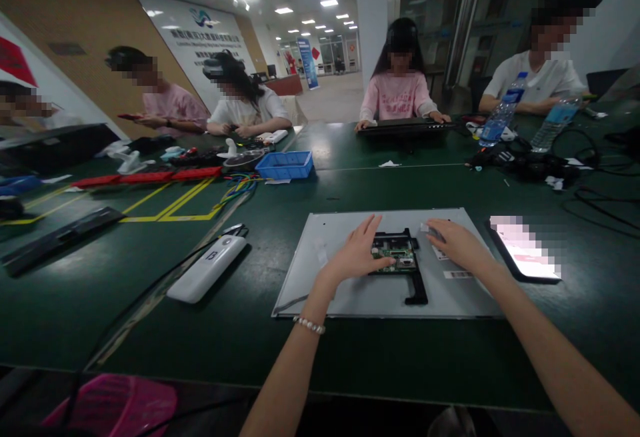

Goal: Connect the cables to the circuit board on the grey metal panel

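Dark green tabletop spans an office, co-workers seated along its far side. At left lies a black bar-shaped part, then a white power bank beside a cable. The left hand, open with fingers spread, reaches to a green circuit board on a pale flat panel. The right hand curls above the panel's right half; whether it grips anything, I cannot tell. Just beyond the panel lies a lit smartphone.

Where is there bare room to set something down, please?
Bare green tabletop lies between the white oblong device and flat light-grey panel, and along the panel's near edge. The far right, around two clear plastic bottles, is crowded with black items.
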Tool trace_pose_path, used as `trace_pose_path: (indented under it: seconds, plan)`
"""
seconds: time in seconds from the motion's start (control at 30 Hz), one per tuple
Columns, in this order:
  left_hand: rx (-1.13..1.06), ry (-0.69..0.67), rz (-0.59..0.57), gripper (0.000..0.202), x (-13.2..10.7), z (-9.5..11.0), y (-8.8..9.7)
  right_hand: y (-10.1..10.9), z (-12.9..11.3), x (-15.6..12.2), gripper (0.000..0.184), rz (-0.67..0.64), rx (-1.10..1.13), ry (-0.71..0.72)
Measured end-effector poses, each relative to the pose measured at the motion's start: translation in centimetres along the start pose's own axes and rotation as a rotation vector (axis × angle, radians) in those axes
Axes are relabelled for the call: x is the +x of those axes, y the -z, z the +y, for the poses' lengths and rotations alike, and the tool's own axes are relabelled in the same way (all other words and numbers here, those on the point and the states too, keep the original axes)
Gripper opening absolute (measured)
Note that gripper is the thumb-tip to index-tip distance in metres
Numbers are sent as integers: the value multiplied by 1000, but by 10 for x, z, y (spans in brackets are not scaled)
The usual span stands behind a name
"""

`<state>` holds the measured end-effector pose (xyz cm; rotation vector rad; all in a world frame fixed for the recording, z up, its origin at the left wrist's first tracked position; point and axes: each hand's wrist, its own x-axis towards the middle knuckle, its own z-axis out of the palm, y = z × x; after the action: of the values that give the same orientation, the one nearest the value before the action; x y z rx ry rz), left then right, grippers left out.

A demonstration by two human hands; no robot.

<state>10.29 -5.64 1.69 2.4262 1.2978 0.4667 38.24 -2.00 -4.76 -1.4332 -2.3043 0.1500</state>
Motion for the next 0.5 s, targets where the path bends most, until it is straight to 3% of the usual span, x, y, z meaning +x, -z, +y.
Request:
trace_pose_path:
  seconds: [0.2, 0.5]
  plan:
    - [-35, -28, -36, 100, -10, -23, -7, 2, -3, 1, 37, 1, -38, 11]
    - [-72, -46, -72, 104, -10, -25, -6, 5, -11, 16, 26, -30, -200, 96]
